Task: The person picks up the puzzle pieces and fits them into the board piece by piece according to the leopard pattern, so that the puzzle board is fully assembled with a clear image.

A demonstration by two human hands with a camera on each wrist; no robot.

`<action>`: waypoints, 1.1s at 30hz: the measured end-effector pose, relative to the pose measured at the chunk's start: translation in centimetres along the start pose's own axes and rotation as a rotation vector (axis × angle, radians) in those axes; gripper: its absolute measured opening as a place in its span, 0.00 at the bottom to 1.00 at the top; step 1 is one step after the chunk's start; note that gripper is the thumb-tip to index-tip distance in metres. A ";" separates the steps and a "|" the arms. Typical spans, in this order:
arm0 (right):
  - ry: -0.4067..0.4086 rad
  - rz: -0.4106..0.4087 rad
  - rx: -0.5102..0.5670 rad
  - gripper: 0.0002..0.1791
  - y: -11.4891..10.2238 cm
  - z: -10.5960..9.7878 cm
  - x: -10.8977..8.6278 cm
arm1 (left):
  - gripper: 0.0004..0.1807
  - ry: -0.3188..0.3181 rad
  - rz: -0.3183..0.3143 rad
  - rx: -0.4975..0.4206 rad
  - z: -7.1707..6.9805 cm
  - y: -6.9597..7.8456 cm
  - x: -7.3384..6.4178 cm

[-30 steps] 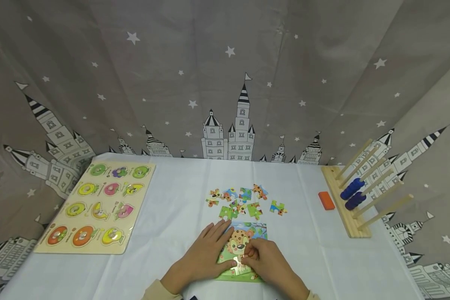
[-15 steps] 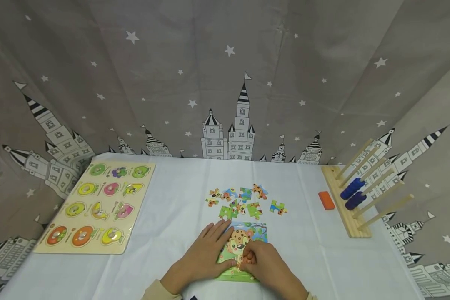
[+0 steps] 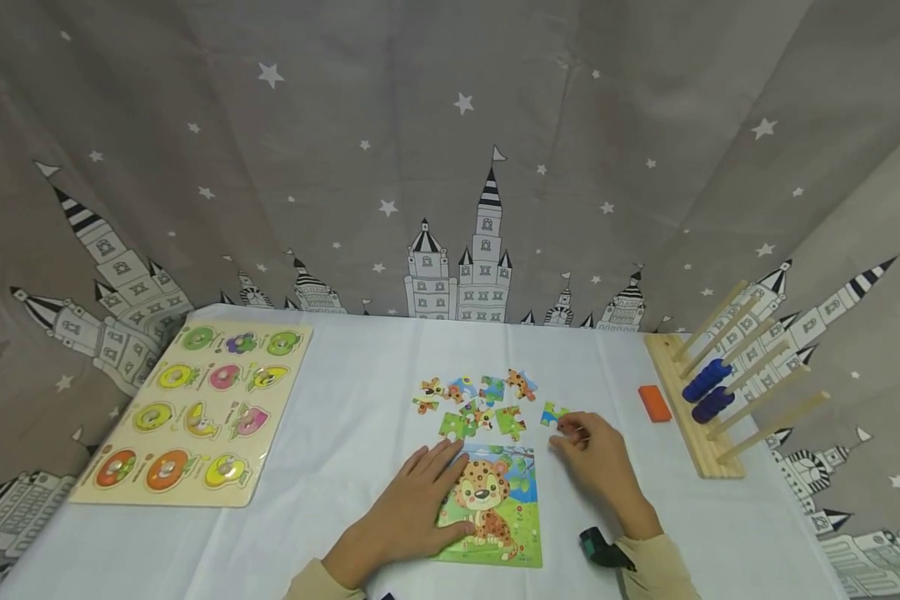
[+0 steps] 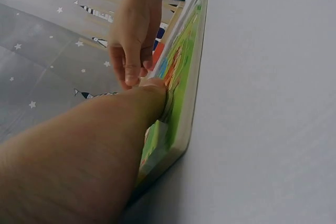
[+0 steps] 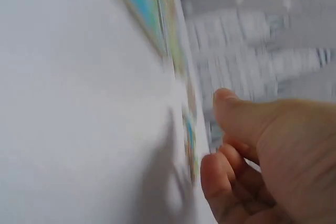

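Observation:
The puzzle board [image 3: 521, 533] with a spotted leopard cub picture lies flat at the front of the table. My left hand [image 3: 420, 504] rests on its left side, fingers spread and thumb on the picture. To the right of the board, my right hand [image 3: 600, 458] hovers at a single blue-green puzzle piece [image 3: 552, 413], covering part of it. In the right wrist view a gap shows between thumb [image 5: 226, 98] and fingers, and nothing is held. Several loose puzzle pieces [image 3: 456, 425] are grouped just behind the board.
On the left lies a wooden fruit peg puzzle [image 3: 217, 417]. At the right stands a wooden peg rack [image 3: 693, 417] with blue beads [image 3: 707, 379] on two pegs, and an orange block [image 3: 654, 403] beside it. A grey castle-print curtain [image 3: 345, 125] hangs behind the table.
My right hand has left the lower part of the board and moved right and away from me to the single piece. The cub's lower body now shows uncovered. My left hand stays put.

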State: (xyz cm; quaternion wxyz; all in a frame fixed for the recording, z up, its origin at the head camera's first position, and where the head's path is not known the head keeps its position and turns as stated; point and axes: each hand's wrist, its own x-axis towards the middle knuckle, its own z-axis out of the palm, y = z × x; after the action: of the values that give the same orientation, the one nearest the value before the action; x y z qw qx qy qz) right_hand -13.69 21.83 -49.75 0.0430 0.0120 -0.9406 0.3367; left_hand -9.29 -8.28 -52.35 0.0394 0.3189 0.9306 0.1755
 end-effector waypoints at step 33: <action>-0.240 0.072 0.295 0.12 -0.2 -0.7 1.4 | 0.51 -0.019 -0.007 -0.042 -0.1 -0.2 0.1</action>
State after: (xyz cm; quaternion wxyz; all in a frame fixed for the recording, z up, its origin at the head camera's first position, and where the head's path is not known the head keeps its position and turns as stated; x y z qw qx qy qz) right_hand -15.04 22.18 -48.96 -0.0840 0.0246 -0.8791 0.4685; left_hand -9.49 -8.35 -52.35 0.0556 0.3165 0.9273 0.1919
